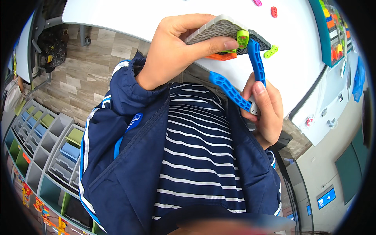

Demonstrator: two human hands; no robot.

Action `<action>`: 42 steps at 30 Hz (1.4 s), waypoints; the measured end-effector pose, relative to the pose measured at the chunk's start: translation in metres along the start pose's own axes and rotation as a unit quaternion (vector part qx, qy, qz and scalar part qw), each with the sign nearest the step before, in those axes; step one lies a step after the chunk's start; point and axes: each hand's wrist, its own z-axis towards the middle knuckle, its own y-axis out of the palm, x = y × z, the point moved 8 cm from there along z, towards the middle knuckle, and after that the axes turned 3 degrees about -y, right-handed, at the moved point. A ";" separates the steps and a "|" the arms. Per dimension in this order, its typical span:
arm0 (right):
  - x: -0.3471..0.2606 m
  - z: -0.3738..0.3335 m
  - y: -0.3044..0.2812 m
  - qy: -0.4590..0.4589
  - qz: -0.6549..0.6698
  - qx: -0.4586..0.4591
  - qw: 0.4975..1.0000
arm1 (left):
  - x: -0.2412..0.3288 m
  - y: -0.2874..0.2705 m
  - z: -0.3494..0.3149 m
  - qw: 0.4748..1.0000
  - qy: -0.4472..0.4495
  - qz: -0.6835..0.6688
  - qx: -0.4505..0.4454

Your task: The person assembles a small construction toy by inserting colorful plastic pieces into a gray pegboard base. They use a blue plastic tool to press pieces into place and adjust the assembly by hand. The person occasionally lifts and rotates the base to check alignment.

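My left hand (pixel 176 49) is closed round a light grey honeycomb-textured plate (pixel 215 33), its thumb across the near face. A dark grey plate (pixel 258 37) shows behind it, and a lime green connector (pixel 242 39) sits at its edge. Below the thumb an orange piece (pixel 221 56) sticks out. From the connector a curved blue beam (pixel 256 58) reaches down to my right hand (pixel 266 105). That hand pinches a small light grey connector (pixel 254 109) where a second curved blue beam (pixel 229 91) ends; the other end of this beam points up and left, free.
On the white table (pixel 117 13) lie a lime green link (pixel 271 51), a red link (pixel 274 11) and a pink link (pixel 257 2). A teal bin (pixel 322 35) of colourful building pieces stands at the right. Grey shelving with trays (pixel 51 145) is at the lower left.
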 end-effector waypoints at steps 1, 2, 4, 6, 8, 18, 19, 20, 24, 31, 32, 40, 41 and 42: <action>0.000 -0.001 0.001 0.002 -0.002 0.003 1.000 | 0.004 0.000 0.000 0.999 0.024 0.025 -0.005; -0.001 -0.002 0.002 0.003 -0.012 0.005 1.000 | 0.008 0.000 0.000 0.998 0.048 0.049 -0.011; -0.002 -0.005 0.003 0.003 -0.034 0.011 0.999 | 0.014 0.000 0.001 0.990 0.095 0.099 -0.020; -0.003 -0.007 0.003 0.006 -0.078 0.025 0.997 | 0.021 0.000 0.002 0.979 0.144 0.143 -0.026; -0.005 -0.009 0.004 0.006 -0.111 0.037 0.993 | 0.025 0.001 0.002 0.971 0.167 0.168 -0.032; 0.003 -0.008 -0.013 0.073 -0.019 -0.116 0.990 | 0.039 0.012 0.008 0.941 0.189 0.244 -0.136; 0.005 -0.007 -0.013 0.075 -0.001 -0.135 0.988 | 0.037 0.012 0.009 0.938 0.177 0.263 -0.142; 0.006 -0.007 -0.016 0.073 -0.005 -0.137 0.988 | 0.035 0.011 0.009 0.934 0.164 0.282 -0.148; 0.013 0.000 -0.020 0.093 0.041 -0.204 0.974 | 0.027 0.009 0.012 0.938 0.111 0.285 -0.166; 0.022 0.012 -0.018 0.101 0.199 -0.247 0.943 | -0.001 0.008 0.013 0.982 -0.017 0.114 -0.149; 0.023 0.014 -0.022 0.090 0.163 -0.215 0.959 | -0.006 0.006 0.013 0.984 -0.033 0.101 -0.140; -0.027 -0.005 -0.120 -0.094 -0.234 0.350 0.902 | -0.025 -0.011 0.016 0.982 -0.101 0.142 -0.076; -0.026 -0.003 -0.129 -0.079 -0.258 0.371 0.889 | -0.026 -0.010 0.016 0.981 -0.102 0.148 -0.080; -0.024 0.001 -0.135 -0.077 -0.283 0.375 0.879 | -0.026 -0.009 0.017 0.979 -0.102 0.155 -0.083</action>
